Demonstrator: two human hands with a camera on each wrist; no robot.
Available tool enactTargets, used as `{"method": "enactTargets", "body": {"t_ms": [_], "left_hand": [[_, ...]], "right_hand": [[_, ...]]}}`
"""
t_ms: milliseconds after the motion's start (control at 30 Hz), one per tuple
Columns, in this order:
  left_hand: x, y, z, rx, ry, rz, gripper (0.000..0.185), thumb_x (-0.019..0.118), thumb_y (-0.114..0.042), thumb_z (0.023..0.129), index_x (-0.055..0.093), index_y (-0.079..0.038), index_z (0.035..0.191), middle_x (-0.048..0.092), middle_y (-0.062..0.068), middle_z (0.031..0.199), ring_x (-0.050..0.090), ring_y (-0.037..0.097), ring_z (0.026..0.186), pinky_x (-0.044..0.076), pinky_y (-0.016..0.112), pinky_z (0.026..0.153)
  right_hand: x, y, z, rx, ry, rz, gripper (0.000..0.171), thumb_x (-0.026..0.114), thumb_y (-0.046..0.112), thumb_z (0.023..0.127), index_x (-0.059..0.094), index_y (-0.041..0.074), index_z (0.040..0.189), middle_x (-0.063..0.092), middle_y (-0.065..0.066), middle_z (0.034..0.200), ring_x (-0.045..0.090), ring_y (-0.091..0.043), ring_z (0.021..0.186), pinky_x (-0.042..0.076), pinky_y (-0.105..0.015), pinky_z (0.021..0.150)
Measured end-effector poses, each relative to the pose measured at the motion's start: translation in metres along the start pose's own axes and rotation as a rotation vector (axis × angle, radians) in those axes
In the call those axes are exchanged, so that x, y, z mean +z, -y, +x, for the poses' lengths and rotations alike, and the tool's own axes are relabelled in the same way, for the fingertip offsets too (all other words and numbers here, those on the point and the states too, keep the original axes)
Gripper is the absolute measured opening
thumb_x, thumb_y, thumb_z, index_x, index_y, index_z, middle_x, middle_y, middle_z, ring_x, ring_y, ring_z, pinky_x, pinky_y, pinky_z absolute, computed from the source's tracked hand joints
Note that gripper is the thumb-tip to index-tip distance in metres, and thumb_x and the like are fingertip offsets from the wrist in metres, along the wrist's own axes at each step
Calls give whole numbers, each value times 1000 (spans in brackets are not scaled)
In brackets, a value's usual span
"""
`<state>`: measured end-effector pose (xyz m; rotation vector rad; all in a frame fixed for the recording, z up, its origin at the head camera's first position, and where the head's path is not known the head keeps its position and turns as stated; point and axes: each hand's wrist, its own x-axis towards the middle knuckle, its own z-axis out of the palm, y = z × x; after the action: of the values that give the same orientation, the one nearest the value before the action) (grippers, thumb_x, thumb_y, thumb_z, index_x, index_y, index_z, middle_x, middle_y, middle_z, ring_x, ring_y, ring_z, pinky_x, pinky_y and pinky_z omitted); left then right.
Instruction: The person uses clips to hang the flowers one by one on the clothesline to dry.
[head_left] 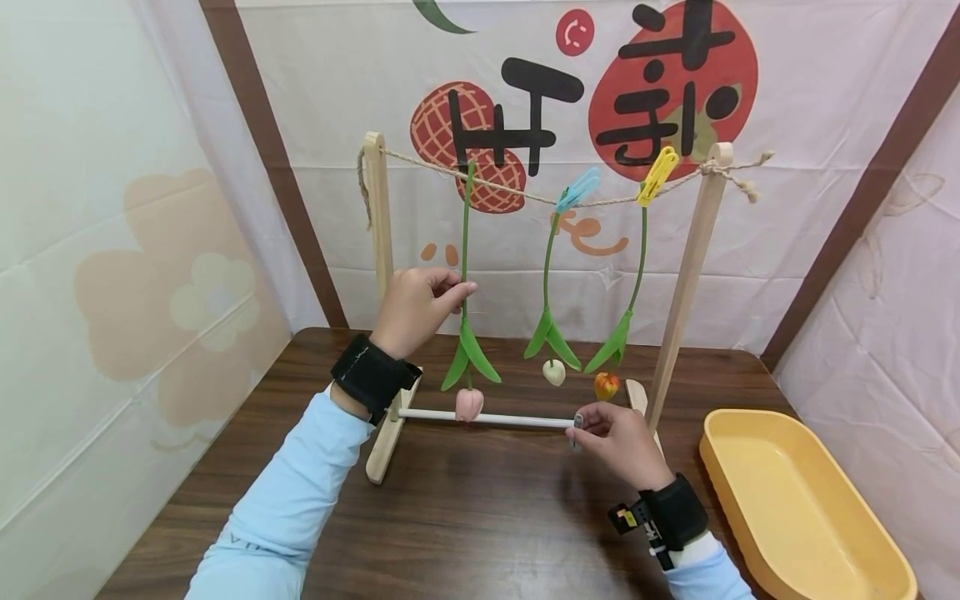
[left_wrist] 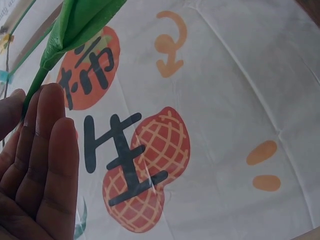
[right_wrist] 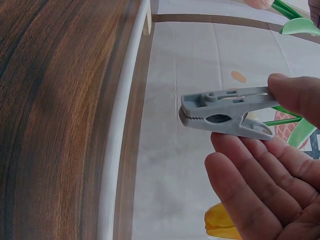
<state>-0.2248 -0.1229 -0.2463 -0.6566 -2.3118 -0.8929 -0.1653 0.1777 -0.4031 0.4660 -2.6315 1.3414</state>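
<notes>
My left hand (head_left: 426,305) pinches the green stem of a pink artificial tulip (head_left: 469,404), which hangs bloom down with its stem end up at the twine (head_left: 427,164). Between thumb and fingers my right hand (head_left: 617,440) holds a grey clothespin (right_wrist: 227,112), its jaws closed, in front of the white crossbar. A white tulip (head_left: 553,372) hangs from the twine by a blue clothespin (head_left: 578,190). Beside it an orange-red tulip (head_left: 607,385) hangs by a yellow clothespin (head_left: 659,176).
The twine runs between two wooden posts (head_left: 697,258), joined low down by a white rod (head_left: 517,420). A yellow tray (head_left: 810,508) sits at the right of the brown wooden table (head_left: 480,533). A printed cloth (head_left: 300,92) hangs behind the rack.
</notes>
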Motion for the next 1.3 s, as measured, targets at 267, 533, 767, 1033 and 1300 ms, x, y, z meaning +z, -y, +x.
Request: {"method": "enactTargets", "body": {"t_ms": [267,533,767,1033,1300], "left_hand": [[-1,2,2,-24,-2,21,21,70,-24,92,74,-5,85,64,-1,62,58,10,56,41,30,52],[-1,5,2,-23,-9,20,21,71,-23,91,75,-3,87,67,2,66,61,11,58,45,30,55],[-1,5,3,-27,-4,27,21,71,-24,91,75,-4,87,67,1,66,61,10,58,44,30,54],[-1,8,4,-19,-16,28,20,71,-23,91,75,-4,85,65,1,63,59,11,56,42,30,52],[-1,11,5,-23,-11,33,20,71,-23,91,75,-5,83,64,0,63,59,10,56,42,30,53]], "right_hand": [[-1,0,0,-8,-5,2,17,81,18,81,70,8,89,66,4,78,63,-10,69,52,-27,61],[0,0,-1,2,-3,-4,17,81,18,81,70,9,90,67,4,79,64,-10,70,52,-27,62],[1,0,0,22,6,2,18,81,20,82,70,8,91,67,3,80,63,-10,71,52,-27,63],[1,0,-1,20,8,9,18,80,19,82,70,8,91,66,3,79,63,-10,70,52,-27,62],[1,1,1,7,-7,0,17,80,20,83,70,9,92,66,4,79,62,-10,70,52,-27,61]]}}
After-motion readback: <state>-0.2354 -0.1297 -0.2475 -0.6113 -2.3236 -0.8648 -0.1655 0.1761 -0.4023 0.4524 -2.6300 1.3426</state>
